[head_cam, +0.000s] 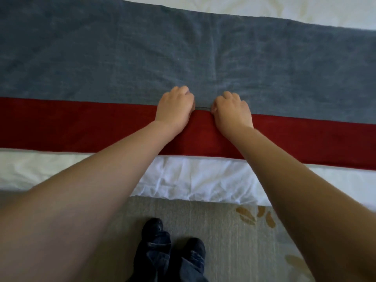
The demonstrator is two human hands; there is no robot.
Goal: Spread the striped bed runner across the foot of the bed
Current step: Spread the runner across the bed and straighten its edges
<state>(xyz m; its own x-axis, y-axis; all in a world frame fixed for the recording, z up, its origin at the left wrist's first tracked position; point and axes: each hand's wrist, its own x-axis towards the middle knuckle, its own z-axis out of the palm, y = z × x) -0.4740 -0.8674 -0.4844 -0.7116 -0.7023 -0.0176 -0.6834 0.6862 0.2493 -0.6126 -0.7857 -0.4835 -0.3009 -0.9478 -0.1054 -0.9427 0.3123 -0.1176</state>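
Striped bed runner (101, 64) lies across the bed (193, 180); left hand (175, 106) and right hand (232, 110), fingers curled, pinch its middle seam.

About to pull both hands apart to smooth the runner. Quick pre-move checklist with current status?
1. Grip: ok. Left hand and right hand pinch the runner at the grey-red seam.
2. Fabric flat between the hands: not ok, a small ridge stands there.
3. Grey band smooth: not ok, a crease runs away from the hands.
4. Red band lying straight on the white bedding: ok.
5. Runner ends reach both bed sides: cannot tell, out of frame.
6. Shoes clear of the bedding: ok.
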